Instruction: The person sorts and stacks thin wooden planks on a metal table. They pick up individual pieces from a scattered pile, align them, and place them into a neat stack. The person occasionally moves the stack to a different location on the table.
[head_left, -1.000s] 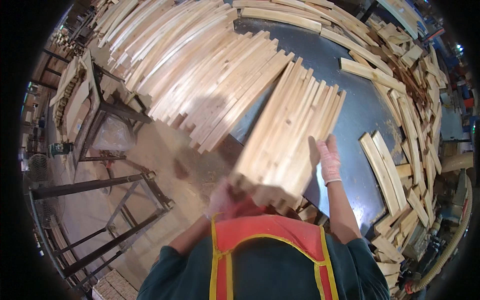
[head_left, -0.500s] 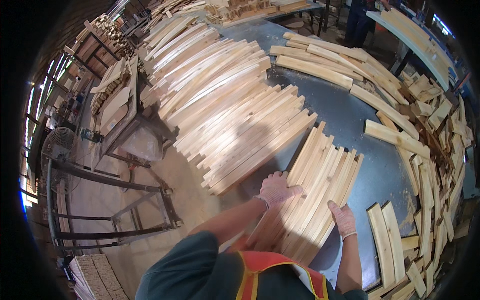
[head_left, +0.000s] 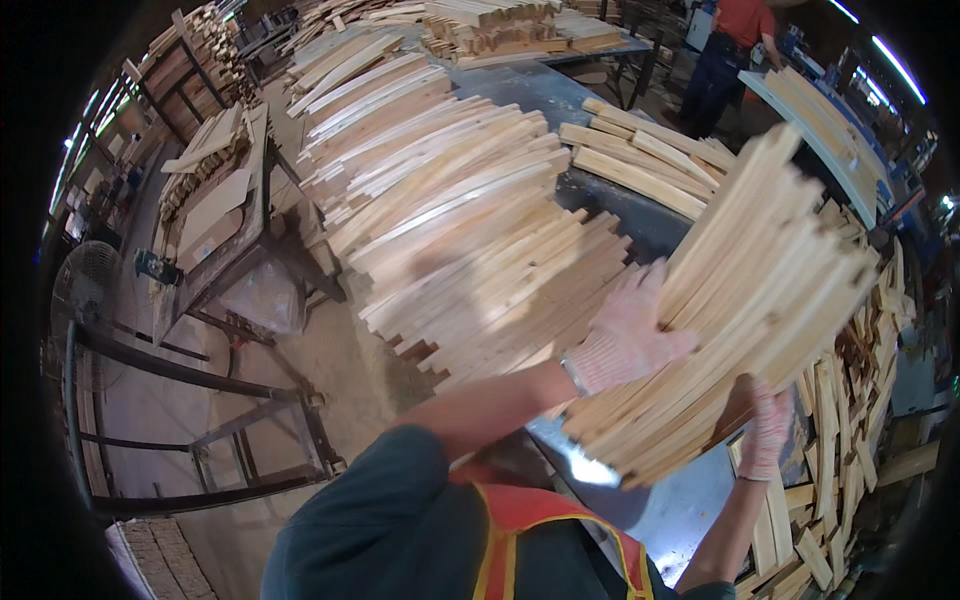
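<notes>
Raised off the table and tipped up is a bundle of pale wooden strips (head_left: 760, 290), lying side by side with uneven ends. My left hand (head_left: 630, 335), in a pinkish knitted glove, grips its left edge with the thumb over the top face. On the opposite edge my right hand (head_left: 768, 430), gloved alike, is closed round the strips; its fingers are partly hidden beneath. Left of the bundle, a long row of similar wooden strips (head_left: 480, 270) covers much of the dark metal table (head_left: 530, 85), stretching away from me.
Loose boards (head_left: 640, 170) lie beyond the bundle. A heap of offcuts (head_left: 850, 420) fills the right side. A black metal frame (head_left: 200, 370), a workbench (head_left: 260, 200) and a fan (head_left: 85, 275) stand left. A person in a red shirt (head_left: 742, 20) stands at the far right.
Both hands have lifted the bundle from the table, moved it to the right and tilted it. The view has shifted slightly, and more of the person at the back shows.
</notes>
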